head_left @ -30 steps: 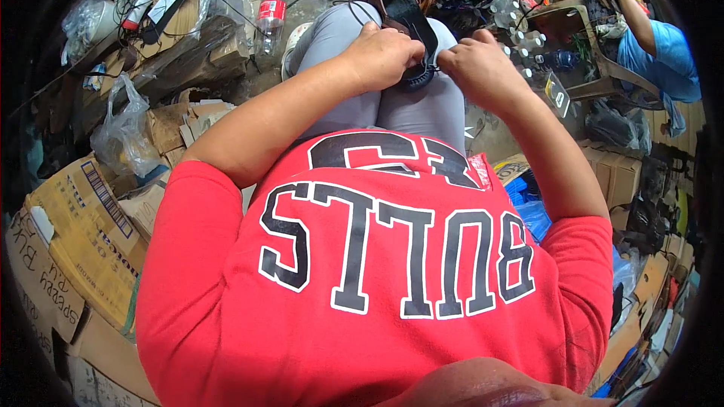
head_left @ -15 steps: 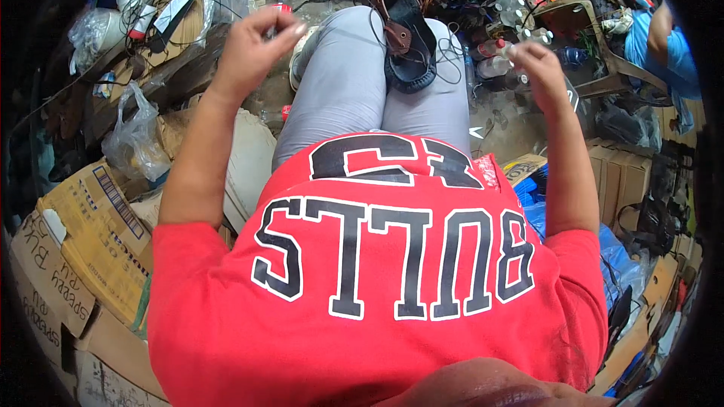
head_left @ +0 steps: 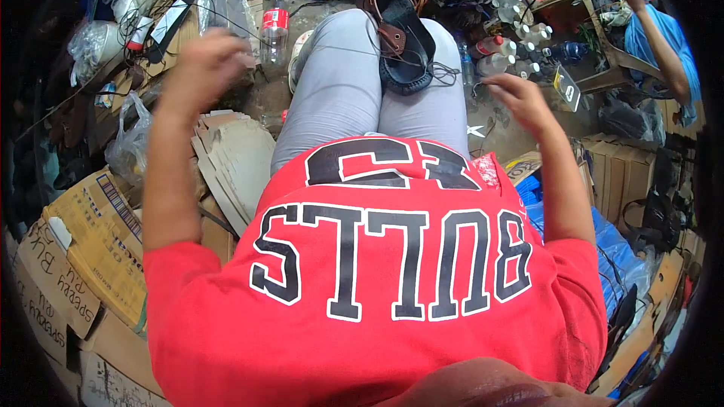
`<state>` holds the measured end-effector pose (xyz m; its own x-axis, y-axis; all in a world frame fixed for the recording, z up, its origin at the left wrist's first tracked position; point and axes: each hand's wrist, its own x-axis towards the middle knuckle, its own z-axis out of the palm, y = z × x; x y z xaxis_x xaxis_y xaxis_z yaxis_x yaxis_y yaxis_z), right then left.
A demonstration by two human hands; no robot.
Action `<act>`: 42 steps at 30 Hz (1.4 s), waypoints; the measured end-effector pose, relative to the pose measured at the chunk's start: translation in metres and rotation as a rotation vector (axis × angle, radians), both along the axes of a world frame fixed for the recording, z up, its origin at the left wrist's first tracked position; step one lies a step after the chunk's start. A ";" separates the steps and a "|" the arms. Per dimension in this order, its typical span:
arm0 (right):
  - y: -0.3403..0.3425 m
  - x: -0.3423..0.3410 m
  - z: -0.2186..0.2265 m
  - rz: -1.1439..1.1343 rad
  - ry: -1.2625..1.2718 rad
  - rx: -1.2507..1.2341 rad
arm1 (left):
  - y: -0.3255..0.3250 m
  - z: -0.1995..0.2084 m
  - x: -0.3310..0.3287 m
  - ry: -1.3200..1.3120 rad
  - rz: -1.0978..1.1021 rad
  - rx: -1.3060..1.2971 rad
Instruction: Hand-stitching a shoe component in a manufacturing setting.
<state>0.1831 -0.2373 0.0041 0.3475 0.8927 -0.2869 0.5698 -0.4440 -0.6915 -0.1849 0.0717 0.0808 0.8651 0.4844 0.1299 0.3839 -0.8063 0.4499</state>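
A dark brown and black leather shoe upper (head_left: pixel 407 45) rests across my knees, its opening facing up. Thin dark thread (head_left: pixel 446 71) loops from its edge. To the left, over the cardboard, my left hand (head_left: pixel 211 68) is raised and smeared by motion; its fingers look closed. A faint strand of thread crosses my left thigh from the shoe toward that hand. Right of my knees, my right hand (head_left: pixel 522 99) pinches thumb and forefinger together, with a bit of dark thread at the tips. Neither hand touches the shoe.
A red-capped bottle (head_left: pixel 275 26) stands left of my knees. Several plastic bottles (head_left: pixel 505 47) cluster at the right, near scissors (head_left: pixel 475 131) and a wooden chair frame (head_left: pixel 596 38). Another person's arm (head_left: pixel 664 49) shows at far right. Cardboard (head_left: pixel 94 218) lies at my left.
My left hand has swung outward to the left and slightly down, uncovering the red-capped bottle. My right hand has dropped a little toward me. The shoe upper stays on my knees.
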 end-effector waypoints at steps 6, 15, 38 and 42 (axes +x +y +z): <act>-0.212 0.143 -0.021 -0.556 -0.561 -0.351 | 0.094 0.094 -0.175 -0.012 0.931 0.680; -0.021 0.030 -0.010 -0.070 -0.023 -0.280 | -0.032 -0.022 0.076 -0.184 -0.085 -0.183; 0.075 -0.041 -0.015 0.079 0.377 0.298 | -0.048 -0.098 0.183 0.053 -0.541 -0.747; 0.065 -0.051 -0.013 0.097 0.150 0.344 | -0.048 -0.092 0.184 0.135 -0.618 -0.689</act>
